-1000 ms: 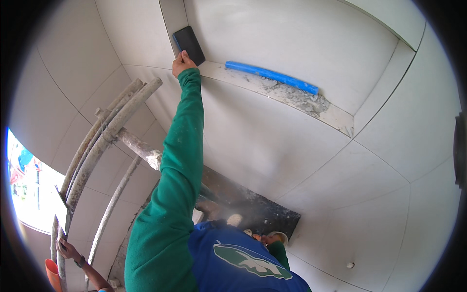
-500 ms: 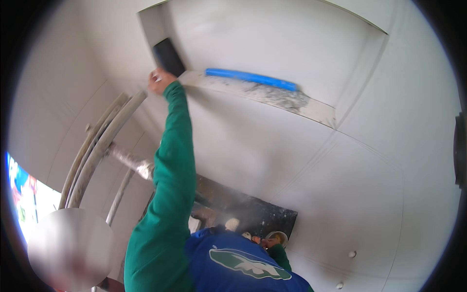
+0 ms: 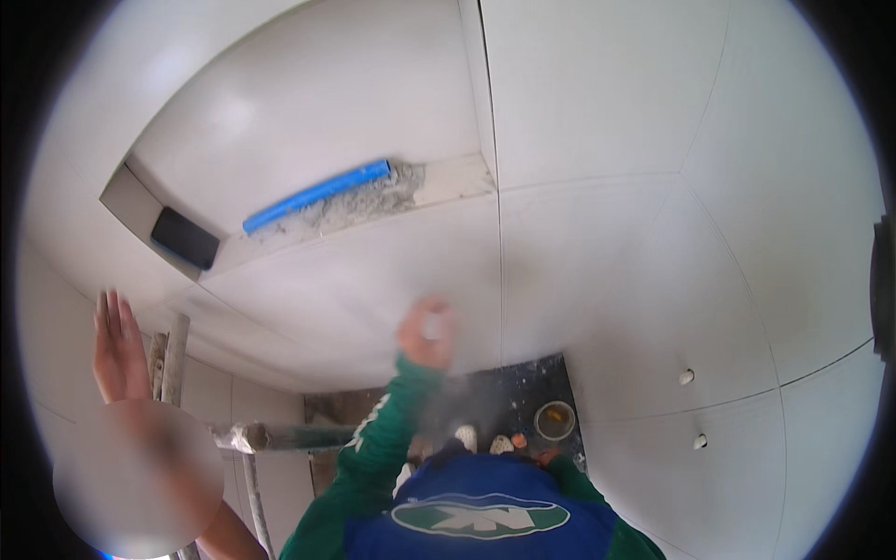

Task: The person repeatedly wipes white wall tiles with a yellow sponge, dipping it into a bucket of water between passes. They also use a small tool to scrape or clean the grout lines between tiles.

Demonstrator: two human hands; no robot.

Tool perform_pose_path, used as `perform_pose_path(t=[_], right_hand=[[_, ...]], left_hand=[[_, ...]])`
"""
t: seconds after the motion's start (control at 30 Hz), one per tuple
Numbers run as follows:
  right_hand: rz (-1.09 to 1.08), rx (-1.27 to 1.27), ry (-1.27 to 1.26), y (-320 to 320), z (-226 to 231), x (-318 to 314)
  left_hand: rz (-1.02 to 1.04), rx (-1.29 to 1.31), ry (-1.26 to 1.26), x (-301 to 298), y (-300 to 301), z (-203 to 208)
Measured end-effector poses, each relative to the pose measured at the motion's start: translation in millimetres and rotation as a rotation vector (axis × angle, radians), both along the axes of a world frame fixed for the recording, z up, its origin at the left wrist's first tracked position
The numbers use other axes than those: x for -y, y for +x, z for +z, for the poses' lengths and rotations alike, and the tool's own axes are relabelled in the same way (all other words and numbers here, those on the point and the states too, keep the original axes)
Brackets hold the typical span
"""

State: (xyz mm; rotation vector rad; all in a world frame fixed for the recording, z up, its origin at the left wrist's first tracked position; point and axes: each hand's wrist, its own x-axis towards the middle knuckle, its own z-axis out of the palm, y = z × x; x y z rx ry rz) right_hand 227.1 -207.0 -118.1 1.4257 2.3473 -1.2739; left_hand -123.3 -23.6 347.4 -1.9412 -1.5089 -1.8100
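My left hand [image 3: 427,333], in a green sleeve, is raised in front of the pale wall below a recessed niche. Its fingers are curled and blurred around a small white thing [image 3: 431,327] whose kind I cannot make out. Low beside my blue shirt, my right hand [image 3: 547,457] shows only in part, near a round container [image 3: 554,421] with something yellowish inside; its fingers are hidden. On the niche's ledge lies a blue pipe [image 3: 317,195] among grey rubble. A black phone-like slab [image 3: 185,239] leans at the niche's left end.
At the left, a co-worker's bare hand [image 3: 119,345] is held up with fingers straight. Stained scaffold poles [image 3: 174,362] stand beside that arm. Two white plugs [image 3: 687,376] stick out of the right wall. My shoes [image 3: 467,437] are over a dark, spattered floor [image 3: 509,385].
My left hand has come away from the niche's left end, down and to the right. The view has turned, and the co-worker's raised hand has come into sight.
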Motion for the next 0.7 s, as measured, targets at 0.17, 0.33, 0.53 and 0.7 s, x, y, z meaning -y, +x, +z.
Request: perform_pose_path(t=[0.17,0.33,0.53,0.7], right_hand=[[-0.129,0.125,-0.039,8,4,4],[-0.043,0.182,0.020,-10,-7,-18],[-0.017,0.256,0.070,-13,-13,-35],[-0.004,0.285,0.099,-5,-15,-36]], left_hand=[[-0.419,0.238,-0.763,17,89,-134],[-0.559,-0.144,-0.866,74,89,-219],[-0.565,-0.084,-1.041,86,65,-259],[-0.418,-0.080,-0.972,79,19,-332]])
